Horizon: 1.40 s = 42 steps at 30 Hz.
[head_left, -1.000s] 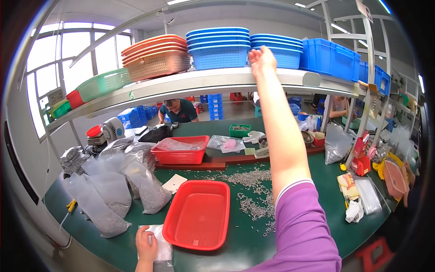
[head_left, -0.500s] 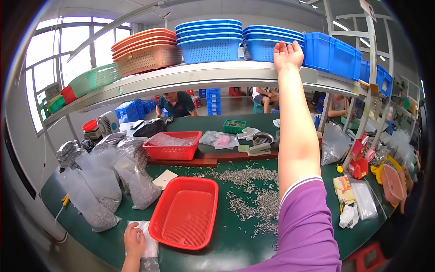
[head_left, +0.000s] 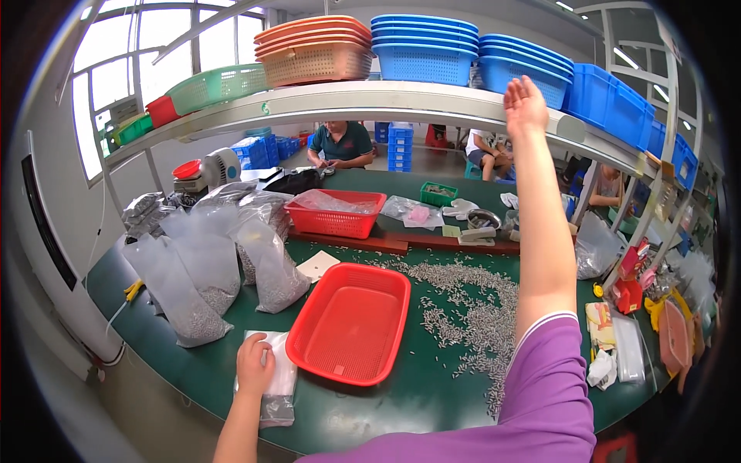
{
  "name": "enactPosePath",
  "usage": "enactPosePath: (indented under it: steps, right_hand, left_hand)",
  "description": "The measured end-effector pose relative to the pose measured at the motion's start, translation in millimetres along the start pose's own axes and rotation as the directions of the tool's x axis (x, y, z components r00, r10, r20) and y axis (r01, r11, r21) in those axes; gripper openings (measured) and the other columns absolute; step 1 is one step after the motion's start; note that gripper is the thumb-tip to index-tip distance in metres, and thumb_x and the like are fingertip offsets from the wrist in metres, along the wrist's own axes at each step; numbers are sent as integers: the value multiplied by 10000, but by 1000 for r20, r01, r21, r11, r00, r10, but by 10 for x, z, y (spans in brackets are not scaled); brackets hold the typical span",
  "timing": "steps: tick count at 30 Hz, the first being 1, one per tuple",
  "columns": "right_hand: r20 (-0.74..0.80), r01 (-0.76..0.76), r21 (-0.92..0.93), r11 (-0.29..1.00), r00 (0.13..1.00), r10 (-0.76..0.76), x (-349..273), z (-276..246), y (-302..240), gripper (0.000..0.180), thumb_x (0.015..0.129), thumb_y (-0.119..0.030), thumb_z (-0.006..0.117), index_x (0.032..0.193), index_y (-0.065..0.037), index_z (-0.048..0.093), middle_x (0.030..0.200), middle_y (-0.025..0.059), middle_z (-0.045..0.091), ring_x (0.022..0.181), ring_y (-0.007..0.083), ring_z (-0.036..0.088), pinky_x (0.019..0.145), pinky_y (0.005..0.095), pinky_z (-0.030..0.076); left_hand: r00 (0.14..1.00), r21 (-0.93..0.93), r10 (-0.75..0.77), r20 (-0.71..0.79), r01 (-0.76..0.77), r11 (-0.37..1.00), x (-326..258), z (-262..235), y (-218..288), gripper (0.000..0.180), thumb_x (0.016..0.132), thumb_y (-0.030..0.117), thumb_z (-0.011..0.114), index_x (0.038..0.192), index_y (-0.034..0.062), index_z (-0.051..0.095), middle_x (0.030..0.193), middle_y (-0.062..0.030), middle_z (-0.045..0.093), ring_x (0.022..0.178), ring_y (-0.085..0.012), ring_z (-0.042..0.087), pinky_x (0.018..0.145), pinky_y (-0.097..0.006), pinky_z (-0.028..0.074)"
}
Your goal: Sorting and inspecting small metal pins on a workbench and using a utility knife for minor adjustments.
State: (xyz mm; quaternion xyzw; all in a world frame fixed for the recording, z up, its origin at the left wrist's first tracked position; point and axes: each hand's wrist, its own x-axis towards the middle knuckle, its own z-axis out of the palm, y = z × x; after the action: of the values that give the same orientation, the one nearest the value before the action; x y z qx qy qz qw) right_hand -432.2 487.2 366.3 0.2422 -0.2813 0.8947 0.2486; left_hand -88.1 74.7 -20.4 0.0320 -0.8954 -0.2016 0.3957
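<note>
The room has bright windows [head_left: 170, 46], and I work at a big green surface [head_left: 432, 393]. A long pale shelf [head_left: 370, 99] runs over it. Up there sit a big blue tub [head_left: 610, 108], stacked orange baskets [head_left: 312, 62], a left blue stack [head_left: 424, 65] and a right blue stack [head_left: 502, 76]. Below, the near red basket [head_left: 347, 324] is bare inside, and the back red basket [head_left: 340, 223] holds clear plastic. Tall clear bags [head_left: 197, 266] on the left hold little grey bits. My right hand [head_left: 527, 109] is up by the right blue stack, fingers stretched and loose. My left hand [head_left: 255, 366] lies on flat clear bags [head_left: 284, 370] just beside the near red basket; its fingers are bent, but I cannot tell if they grip. A small green tray [head_left: 438, 199] holds bits too. Tiny silver pieces [head_left: 475, 309] lie loose. A second ago, my right hand was at that stack's left end; now it is in front of the middle. My left hand has stayed put.
</note>
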Motion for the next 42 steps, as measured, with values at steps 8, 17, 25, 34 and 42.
enactPosePath:
  steps: [8, 17, 25, 34, 42]
  right_hand:
    - [668, 116, -642, 758, 570, 479, -2343, 812, 1258, 287, 828, -158, 625, 1087, -34, 605, 901, 52, 641, 819, 111, 588, 718, 280, 493]
    - [942, 798, -336, 500, 285, 179, -3135, 1940, 1521, 408, 733, -97, 664, 1131, -82, 573, 1272, 168, 458, 1175, 348, 476, 974, 404, 421]
    - [953, 945, -295, -143, 302, 28, -2598, 2983, 2274, 515, 733, -87, 568, 1234, -204, 575, 1492, 75, 253, 1332, 354, 298, 1057, 564, 258]
    - [851, 825, -345, -447, 476, 221, -2246, 3627, 2787, 519, 821, -145, 537, 1317, -296, 499, 1520, -14, 210, 1396, 280, 201, 1038, 625, 253]
    - [803, 776, -358, -519, 540, 254, -2142, 3606, 3043, 471, 825, -131, 521, 1281, -249, 544, 1537, -8, 165, 1403, 295, 175, 1088, 595, 163]
  left_hand:
    - [954, -235, -29, -299, -44, 971, 58, -177, 30, 102, 790, -38, 544, 872, 20, 532, 1034, -153, 586, 966, -308, 570, 853, -379, 450]
    - [950, -211, -264, -168, 227, 951, -231, -994, -587, 135, 795, 40, 601, 913, 17, 541, 1058, -143, 569, 993, -323, 559, 876, -361, 444]
    - [943, 138, -333, -18, 332, 933, -603, -881, -883, 607, 779, 293, 674, 1272, 34, 432, 1366, -184, 354, 1278, -376, 319, 1061, -483, 268]
    - [887, 217, -445, 123, 414, 884, -573, -903, -794, 683, 762, 410, 671, 1261, -1, 450, 1384, -197, 338, 1331, -375, 254, 1095, -478, 226]
    - [887, 207, -448, 114, 420, 884, -523, -944, -822, 680, 749, 395, 687, 1243, -11, 456, 1380, -207, 342, 1340, -376, 246, 1095, -477, 226]
